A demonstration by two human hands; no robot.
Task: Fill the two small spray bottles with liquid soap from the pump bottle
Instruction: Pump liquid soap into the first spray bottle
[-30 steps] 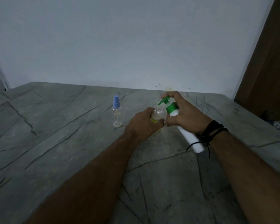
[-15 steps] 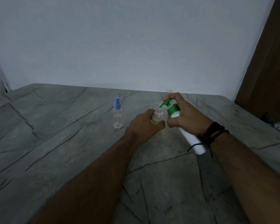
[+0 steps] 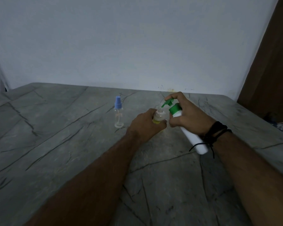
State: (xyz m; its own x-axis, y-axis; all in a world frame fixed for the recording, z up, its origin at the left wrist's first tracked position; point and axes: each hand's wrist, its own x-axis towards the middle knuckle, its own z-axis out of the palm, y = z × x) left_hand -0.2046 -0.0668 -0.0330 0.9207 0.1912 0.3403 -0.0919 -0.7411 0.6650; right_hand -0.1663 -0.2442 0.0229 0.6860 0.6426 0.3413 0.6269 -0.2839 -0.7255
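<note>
Presently, on the table (image 3: 72,144), the pump bottle (image 3: 189,131) is gripped tilted by the right hand (image 3: 188,116), nozzle over the open spray bottle (image 3: 159,115) clasped by the left hand (image 3: 145,124). Left of it stands the capped bottle (image 3: 118,111). Soap could be spilled if the nozzle is misaligned.

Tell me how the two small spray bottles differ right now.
The spray bottle by itself wears its blue spray cap; the spray bottle in the left hand has none, its threaded neck open under the green pump nozzle. The capped one stands free on the table; the left hand grips the other. The capped one looks empty; the held one shows yellow liquid. Both are small and clear.
</note>
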